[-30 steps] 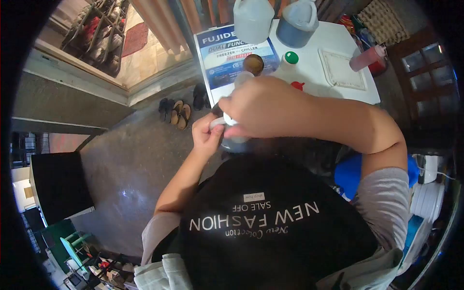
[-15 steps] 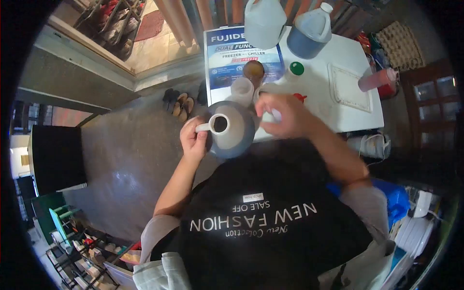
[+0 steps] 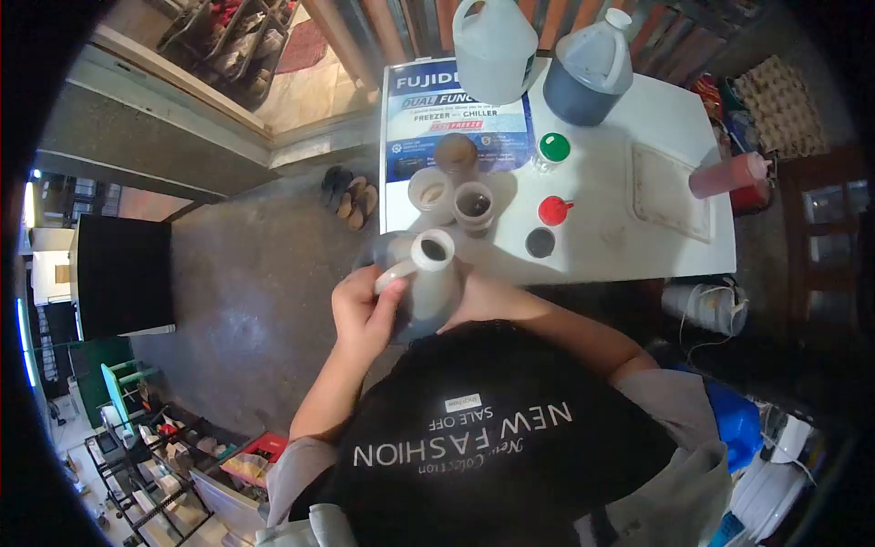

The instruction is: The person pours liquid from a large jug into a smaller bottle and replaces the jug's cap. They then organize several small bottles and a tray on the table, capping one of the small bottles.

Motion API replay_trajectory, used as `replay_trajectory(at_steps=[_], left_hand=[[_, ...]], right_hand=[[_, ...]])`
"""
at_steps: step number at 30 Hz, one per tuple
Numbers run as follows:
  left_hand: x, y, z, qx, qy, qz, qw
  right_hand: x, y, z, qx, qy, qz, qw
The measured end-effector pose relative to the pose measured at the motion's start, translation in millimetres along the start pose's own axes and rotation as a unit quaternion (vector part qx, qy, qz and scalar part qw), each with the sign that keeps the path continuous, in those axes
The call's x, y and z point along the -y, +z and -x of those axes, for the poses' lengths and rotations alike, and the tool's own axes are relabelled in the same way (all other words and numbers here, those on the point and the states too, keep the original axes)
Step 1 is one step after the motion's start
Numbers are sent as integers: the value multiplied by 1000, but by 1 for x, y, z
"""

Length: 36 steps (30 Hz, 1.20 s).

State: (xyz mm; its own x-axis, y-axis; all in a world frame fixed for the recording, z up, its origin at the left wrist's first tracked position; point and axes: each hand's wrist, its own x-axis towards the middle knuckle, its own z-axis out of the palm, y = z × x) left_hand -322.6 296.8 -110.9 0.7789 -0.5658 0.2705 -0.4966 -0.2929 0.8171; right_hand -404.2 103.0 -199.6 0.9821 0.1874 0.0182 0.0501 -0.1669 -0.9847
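A plastic jug [image 3: 428,296] with dark liquid in its lower part is held between my hands, its uncapped mouth leaning toward the table. My left hand [image 3: 363,305] is wrapped round the jug's handle. My right hand [image 3: 478,299] presses against the jug's right side, its fingers partly hidden behind it. Just beyond the mouth stand a plastic cup with dark contents [image 3: 474,206], a pale, translucent cup [image 3: 431,193] and a cup with brown contents [image 3: 456,153]. To their right are a red spouted cap [image 3: 554,211] and a small dark round cap or container [image 3: 540,242].
On the white freezer top [image 3: 592,255] stand a translucent jug [image 3: 495,55], a jug of dark liquid [image 3: 588,73] and a green-lidded jar [image 3: 552,150]. A pink bottle [image 3: 729,175] lies at the right edge. Sandals [image 3: 355,202] are on the floor at left.
My right hand has come down from over the freezer top to the jug's side; the white item in its fingers no longer shows. The jug now tips toward the cups.
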Motion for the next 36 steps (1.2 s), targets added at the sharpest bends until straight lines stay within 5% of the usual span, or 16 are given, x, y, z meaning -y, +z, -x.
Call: replay_trajectory(at_steps=[8, 15, 17, 21, 36], left_hand=[[-24, 21, -16, 63, -173, -91, 979], [-35, 27, -28, 71, -158, -142, 974], [-43, 27, -33, 93, -234, -108, 962], [-40, 28, -35, 85, -185, -167, 965], [-41, 26, -49, 100, -162, -211, 959]], right_hand=[[-46, 10, 3, 62, 25, -187, 980], [-39, 11, 5, 87, 68, -228, 967], [-34, 11, 4, 108, 103, -257, 955], [-36, 15, 5, 101, 116, -180, 972], [-27, 21, 1, 160, 158, -256, 940]])
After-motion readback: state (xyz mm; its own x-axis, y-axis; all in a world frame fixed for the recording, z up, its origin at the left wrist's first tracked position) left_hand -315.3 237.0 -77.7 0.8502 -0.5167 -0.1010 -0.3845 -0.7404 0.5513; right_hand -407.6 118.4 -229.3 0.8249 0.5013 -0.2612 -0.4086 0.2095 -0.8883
